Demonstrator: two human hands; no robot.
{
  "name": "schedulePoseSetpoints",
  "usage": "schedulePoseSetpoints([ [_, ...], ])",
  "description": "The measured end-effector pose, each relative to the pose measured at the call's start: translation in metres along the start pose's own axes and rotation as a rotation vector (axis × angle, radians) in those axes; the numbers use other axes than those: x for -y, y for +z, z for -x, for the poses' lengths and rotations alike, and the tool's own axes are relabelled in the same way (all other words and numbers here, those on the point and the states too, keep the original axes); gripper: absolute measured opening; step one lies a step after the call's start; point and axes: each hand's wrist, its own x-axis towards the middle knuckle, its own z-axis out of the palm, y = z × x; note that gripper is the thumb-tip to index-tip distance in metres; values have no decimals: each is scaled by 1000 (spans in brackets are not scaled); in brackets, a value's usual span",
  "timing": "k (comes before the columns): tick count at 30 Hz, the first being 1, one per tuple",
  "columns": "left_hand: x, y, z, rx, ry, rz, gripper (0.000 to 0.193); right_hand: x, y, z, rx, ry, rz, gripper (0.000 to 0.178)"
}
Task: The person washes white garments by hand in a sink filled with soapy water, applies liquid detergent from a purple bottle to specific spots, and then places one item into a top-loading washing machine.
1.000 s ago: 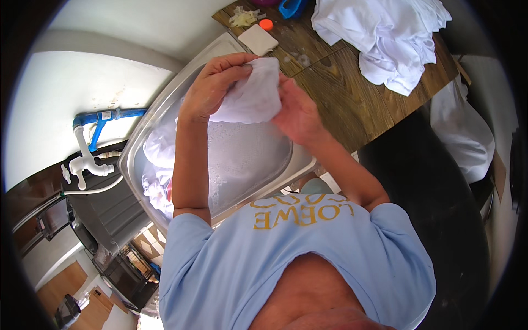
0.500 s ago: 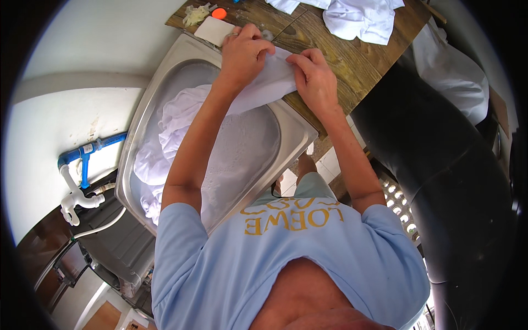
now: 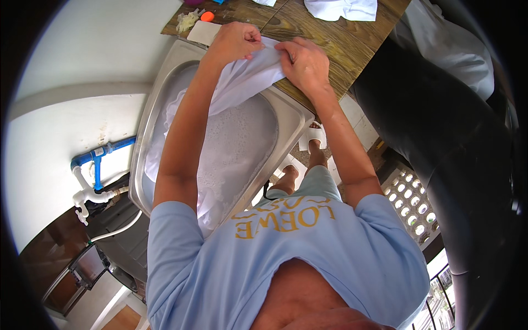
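Note:
A wet white cloth [image 3: 242,82] stretches from the sink up onto the edge of the wooden counter. My left hand [image 3: 236,44] is closed at the cloth's upper edge, with its fingers curled. To the right, my right hand [image 3: 306,63] pinches the same edge between thumb and fingers. Below them, the steel sink [image 3: 301,114] holds cloudy, sudsy water [image 3: 239,137]. More white fabric lies along the sink's left side, partly hidden behind my left forearm.
On the wooden counter [image 3: 352,47] are a white rectangular block [image 3: 202,33], an orange round item [image 3: 207,16], a crumpled pale piece [image 3: 187,22] and white fabric [image 3: 344,8]. A white tap [image 3: 88,197] on blue pipe [image 3: 113,147] is left of the sink.
My view has shifted slightly. My left fingers have curled more tightly at the cloth's edge, and the fabric in the sink now shows less beside my left forearm.

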Motion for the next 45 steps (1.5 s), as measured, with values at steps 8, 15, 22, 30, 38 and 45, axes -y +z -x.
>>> schedulePoseSetpoints([
  [8,-1,-7,-16,123,-158,23,12,-3,1,2,-16,32,-17,12],
  [15,-2,-6,-16,122,-184,-41,12,-2,1,3,-5,76,-23,14],
  [22,-2,-1,-14,94,-175,-88,12,-3,1,4,-10,101,-28,15],
  [30,-2,-1,-15,92,-165,-68,12,-3,0,3,29,116,3,20],
  [38,3,-2,-14,91,-152,-30,11,-3,1,3,21,107,-18,17],
  [45,0,0,-11,82,-138,-34,12,-2,-3,3,41,112,-3,20],
])
